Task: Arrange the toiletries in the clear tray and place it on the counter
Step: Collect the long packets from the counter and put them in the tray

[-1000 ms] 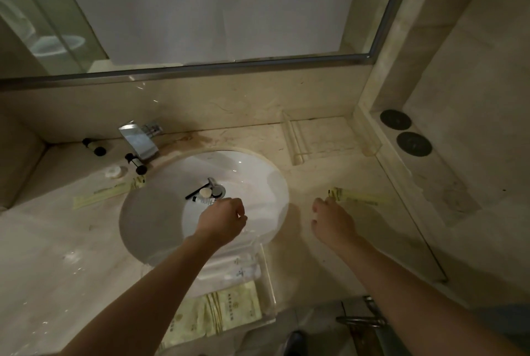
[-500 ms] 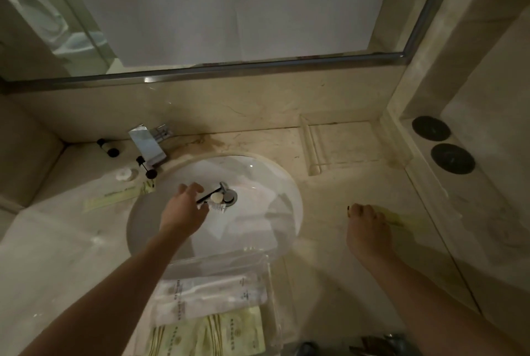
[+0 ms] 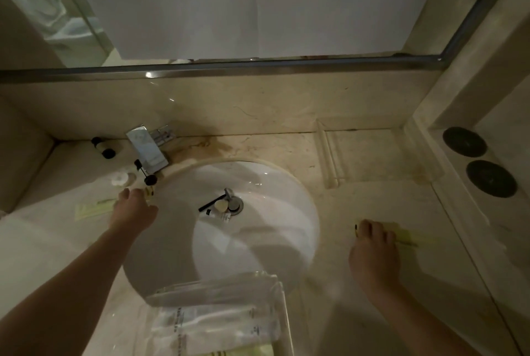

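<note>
Dim counter (image 3: 258, 149), left hand (image 3: 133, 212) hiding packet (image 3: 91, 209), tray (image 3: 282, 312) cropped

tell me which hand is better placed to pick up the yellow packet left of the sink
Left. The left hand already reaches over that yellow packet; the right hand rests across the sink.

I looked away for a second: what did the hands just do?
The left hand swung from over the sink out to the yellow packet left of it. The right hand moved onto the packet on the right. Items at the drain stayed.
</note>
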The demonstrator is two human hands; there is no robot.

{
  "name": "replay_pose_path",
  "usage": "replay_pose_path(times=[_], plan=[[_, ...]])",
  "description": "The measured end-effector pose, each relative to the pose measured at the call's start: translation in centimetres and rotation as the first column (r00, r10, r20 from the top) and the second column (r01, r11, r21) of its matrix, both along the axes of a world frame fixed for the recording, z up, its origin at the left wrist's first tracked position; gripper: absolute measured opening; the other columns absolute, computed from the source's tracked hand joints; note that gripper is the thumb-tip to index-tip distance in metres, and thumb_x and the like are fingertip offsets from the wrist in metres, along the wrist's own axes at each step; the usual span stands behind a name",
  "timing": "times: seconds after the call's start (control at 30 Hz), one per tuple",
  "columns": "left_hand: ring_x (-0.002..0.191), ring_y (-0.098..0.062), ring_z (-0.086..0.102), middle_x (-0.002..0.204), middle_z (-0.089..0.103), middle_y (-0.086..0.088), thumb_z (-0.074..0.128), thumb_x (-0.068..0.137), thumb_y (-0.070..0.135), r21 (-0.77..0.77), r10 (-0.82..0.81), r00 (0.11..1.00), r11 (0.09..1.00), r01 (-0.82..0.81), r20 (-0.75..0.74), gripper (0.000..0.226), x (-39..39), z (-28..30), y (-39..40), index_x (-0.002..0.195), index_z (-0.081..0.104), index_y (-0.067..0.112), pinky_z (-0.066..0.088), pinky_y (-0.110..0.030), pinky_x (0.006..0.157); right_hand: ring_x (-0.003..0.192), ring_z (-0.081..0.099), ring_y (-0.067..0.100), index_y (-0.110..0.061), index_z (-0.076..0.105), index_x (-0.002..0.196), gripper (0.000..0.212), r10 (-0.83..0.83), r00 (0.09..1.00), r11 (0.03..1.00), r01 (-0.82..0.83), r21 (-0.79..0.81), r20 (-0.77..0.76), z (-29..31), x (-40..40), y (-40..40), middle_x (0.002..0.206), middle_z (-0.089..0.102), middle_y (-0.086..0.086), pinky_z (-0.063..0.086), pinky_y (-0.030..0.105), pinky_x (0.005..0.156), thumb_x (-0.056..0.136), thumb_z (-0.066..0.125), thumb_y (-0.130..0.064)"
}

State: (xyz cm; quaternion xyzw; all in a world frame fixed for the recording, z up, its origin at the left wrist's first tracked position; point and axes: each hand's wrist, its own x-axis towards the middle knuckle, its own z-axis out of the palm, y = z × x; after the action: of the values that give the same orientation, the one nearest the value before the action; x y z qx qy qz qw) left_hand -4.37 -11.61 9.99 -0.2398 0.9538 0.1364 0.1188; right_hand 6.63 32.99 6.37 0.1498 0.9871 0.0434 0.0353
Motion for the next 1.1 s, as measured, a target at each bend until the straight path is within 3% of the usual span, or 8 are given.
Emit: replay_pose_path(times=[0.1,0.2,0.4,0.6,0.7,0.9,1.1], plan=[[0.132,-0.039,0.037,0.139,0.042,-0.022,0.057,0.084,0.012,-0.014,-0.006,0.999,1.000,0.007,0.039,0.051,-0.9,-1.0,-1.1,0.133,0.046,0.002,0.038,-0.048,0.107,0.078,0.051,0.038,0.005,0.061,0.104,0.049,-0.017,0.997,1.000,0.015,-0.019,-0.070,-0.2,0.1,-1.1,0.093,0.059,0.024,0.044,0.045,0.071,0.060,0.074,-0.010],[0.121,-0.040,0.045,0.130,0.050,-0.020,0.053,0.081,0.005,-0.079,-0.019,0.999,0.997,0.023,0.047,0.046,-1.3,-1.4,-1.6,0.127,0.051,0.006,0.044,-0.048,0.099,0.081,0.050,0.038,0.004,0.061,0.106,0.045,-0.042,0.992,0.998,0.036,-0.046,-0.117,-0.6,0.0,-2.6,0.095,0.059,0.023,0.045,0.045,0.073,0.064,0.072,-0.011],[0.114,-0.039,0.046,0.118,0.054,-0.020,0.048,0.082,-0.003,-0.214,-0.063,0.997,0.976,0.051,-0.051,0.036,-0.4,-1.9,-2.1,0.117,0.054,0.005,0.047,-0.049,0.089,0.081,0.049,0.038,0.004,0.060,0.105,0.044,-0.056,0.982,0.997,0.045,-0.069,-0.181,-0.7,-0.3,-4.7,0.095,0.057,0.026,0.044,0.045,0.073,0.066,0.071,-0.013],[0.103,-0.035,0.054,0.106,0.063,-0.016,0.051,0.084,0.006,-0.298,-0.141,0.987,0.948,0.112,-0.076,0.023,-0.1,-1.5,-3.2,0.105,0.061,0.006,0.049,-0.043,0.079,0.105,0.045,0.042,0.001,0.048,0.130,0.061,-0.292,0.950,0.950,0.275,-0.146,-0.113,-0.6,-1.3,-4.8,0.124,0.048,0.029,0.044,0.046,0.085,0.078,0.063,-0.026],[0.098,-0.036,0.056,0.102,0.063,-0.017,0.054,0.084,0.011,-0.320,-0.197,0.977,0.934,0.162,-0.081,0.020,0.3,-1.4,-3.3,0.101,0.063,0.005,0.047,-0.041,0.077,0.099,0.048,0.042,0.003,0.054,0.117,0.050,-0.341,0.936,0.933,0.324,-0.157,-0.093,-0.6,-1.5,-5.3,0.114,0.051,0.029,0.044,0.044,0.081,0.077,0.063,-0.027],[0.102,-0.036,0.055,0.104,0.063,-0.016,0.057,0.083,0.015,-0.340,-0.310,0.943,0.906,0.254,-0.121,0.024,1.4,-1.0,-1.5,0.105,0.063,0.005,0.042,-0.044,0.084,0.091,0.049,0.039,0.001,0.061,0.099,0.049,-0.280,0.952,0.955,0.262,-0.137,-0.127,-0.6,-0.8,-6.5,0.103,0.055,0.027,0.042,0.042,0.076,0.070,0.070,-0.038],[0.095,-0.037,0.060,0.105,0.060,-0.017,0.052,0.087,0.013,-0.252,-0.353,0.917,0.919,0.303,-0.185,0.023,2.2,0.4,2.0,0.107,0.059,0.004,0.047,-0.041,0.076,0.090,0.047,0.036,-0.003,0.057,0.096,0.055,-0.183,0.980,0.978,0.173,-0.114,-0.078,-0.4,0.2,-7.6,0.102,0.053,0.021,0.043,0.041,0.073,0.061,0.078,-0.041]])
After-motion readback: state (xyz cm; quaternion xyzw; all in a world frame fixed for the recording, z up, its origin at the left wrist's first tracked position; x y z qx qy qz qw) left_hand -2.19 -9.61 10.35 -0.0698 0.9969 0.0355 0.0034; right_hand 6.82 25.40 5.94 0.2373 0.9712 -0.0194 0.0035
